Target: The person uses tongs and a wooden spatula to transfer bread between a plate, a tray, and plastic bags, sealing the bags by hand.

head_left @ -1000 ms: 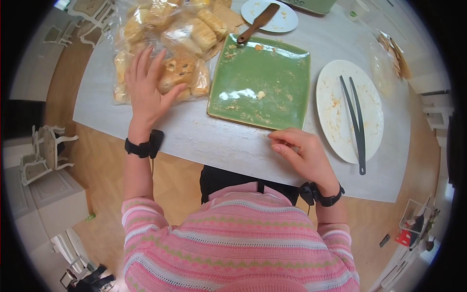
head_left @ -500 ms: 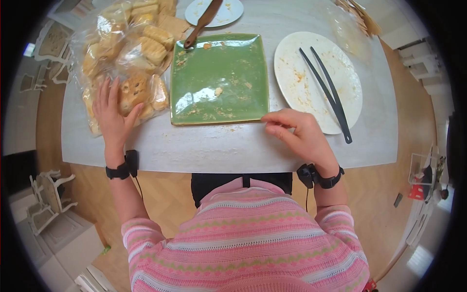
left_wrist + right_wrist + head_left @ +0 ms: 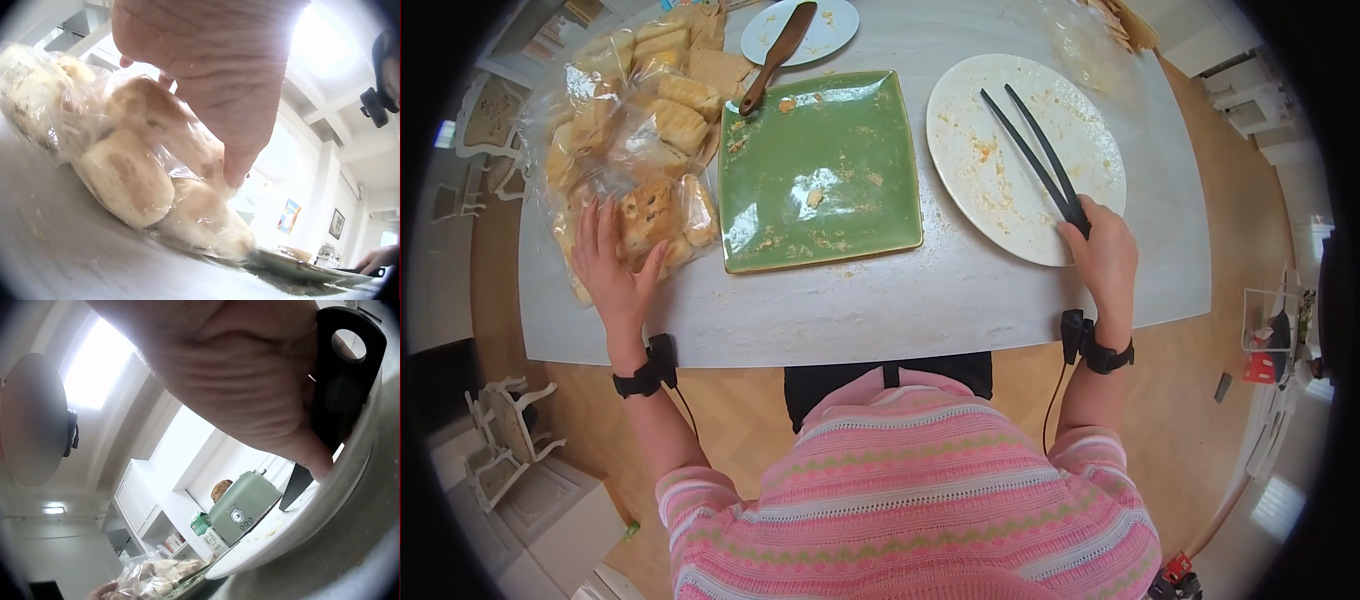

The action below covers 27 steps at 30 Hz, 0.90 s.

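Observation:
My left hand (image 3: 614, 278) rests with spread fingers on the near part of clear plastic bags of bread rolls (image 3: 683, 128). In the left wrist view its palm arches over a bagged roll (image 3: 128, 178), with the thumb down against the bread. On the right, my right hand (image 3: 1110, 258) holds the handle end of black tongs (image 3: 1041, 160), whose two arms lie spread over the white oval plate (image 3: 956, 150). The right wrist view shows the tongs' holed end (image 3: 347, 369) beside the palm. Crumbs dot the oval plate. Between the hands sits a square green plate (image 3: 830, 150) with crumbs.
A brown spatula (image 3: 783, 48) bridges the green plate's corner and a small white plate (image 3: 832, 30). Another plastic bag (image 3: 1080, 45) lies at the far right. A green toaster (image 3: 244, 506) stands beyond the oval plate. Crumbs lie on the table (image 3: 840, 310).
My right hand has moved right from the green plate's near edge to the tongs and taken hold of them. The left hand stays on the bagged bread. The head view has shifted.

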Tool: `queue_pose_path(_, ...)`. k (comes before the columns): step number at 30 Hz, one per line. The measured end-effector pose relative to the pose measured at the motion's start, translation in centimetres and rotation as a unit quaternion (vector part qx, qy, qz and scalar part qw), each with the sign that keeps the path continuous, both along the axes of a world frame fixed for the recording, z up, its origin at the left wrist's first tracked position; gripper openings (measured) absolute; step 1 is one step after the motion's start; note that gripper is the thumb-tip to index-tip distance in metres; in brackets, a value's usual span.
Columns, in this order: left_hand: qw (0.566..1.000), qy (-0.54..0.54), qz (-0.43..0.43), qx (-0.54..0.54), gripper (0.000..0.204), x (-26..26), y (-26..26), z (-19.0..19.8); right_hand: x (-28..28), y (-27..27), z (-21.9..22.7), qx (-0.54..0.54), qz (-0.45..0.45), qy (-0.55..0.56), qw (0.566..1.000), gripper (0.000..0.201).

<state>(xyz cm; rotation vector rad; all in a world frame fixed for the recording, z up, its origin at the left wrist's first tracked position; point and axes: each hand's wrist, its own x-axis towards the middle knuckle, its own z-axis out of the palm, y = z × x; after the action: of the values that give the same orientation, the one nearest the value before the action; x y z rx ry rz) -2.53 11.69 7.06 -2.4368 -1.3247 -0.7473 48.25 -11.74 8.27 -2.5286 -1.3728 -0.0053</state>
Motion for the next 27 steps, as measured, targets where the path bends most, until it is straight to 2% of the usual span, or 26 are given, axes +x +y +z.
queue_pose_path(2, 1.0, -0.002, -0.001, 0.001, 0.083, 0.2, -0.1, 0.0, 0.1, 0.3, -0.7, -0.014, 0.01, -0.027, 0.999, 0.039)
queue_pose_path(6, 1.0, -0.01, 0.005, -0.001, 0.082, 0.5, -0.5, 0.1, 0.1, 0.8, -0.7, 0.001, 0.001, -0.001, 1.0, 0.04)
queue_pose_path(9, 1.0, -0.007, 0.009, 0.01, 0.081, 0.9, -1.0, 0.5, 0.1, 1.1, -0.6, 0.043, 0.007, 0.031, 0.999, 0.039)
queue_pose_path(11, 0.999, -0.023, 0.001, 0.023, 0.079, 1.6, -1.4, 0.6, -0.4, 1.5, 0.5, 0.027, -0.023, 0.138, 0.99, 0.038)
queue_pose_path(15, 0.996, -0.074, -0.028, 0.051, 0.073, 3.6, -2.0, 1.0, -0.9, 2.0, 0.1, 0.039, -0.005, 0.144, 0.989, 0.04)
queue_pose_path(21, 0.99, -0.119, -0.023, 0.066, 0.063, 5.7, -2.4, 1.3, -1.1, 2.8, -0.7, 0.065, 0.03, 0.196, 0.978, 0.043)
queue_pose_path(23, 0.987, -0.144, -0.049, 0.059, 0.06, 6.7, -2.7, 1.6, -2.2, 3.6, 0.4, 0.037, -0.002, 0.331, 0.943, 0.041)
queue_pose_path(24, 0.982, -0.167, -0.076, 0.053, 0.058, 7.3, -2.9, 1.7, -2.5, 3.8, 0.5, 0.037, -0.002, 0.33, 0.943, 0.041)
queue_pose_path(26, 0.977, -0.187, -0.098, 0.018, 0.056, 8.9, -3.1, 1.9, -3.1, 4.5, 0.8, 0.07, 0.054, 0.488, 0.868, 0.039)
queue_pose_path(27, 0.971, -0.205, -0.121, -0.016, 0.054, 9.8, -3.0, 2.0, -3.6, 5.1, 1.1, 0.069, 0.057, 0.487, 0.869, 0.039)
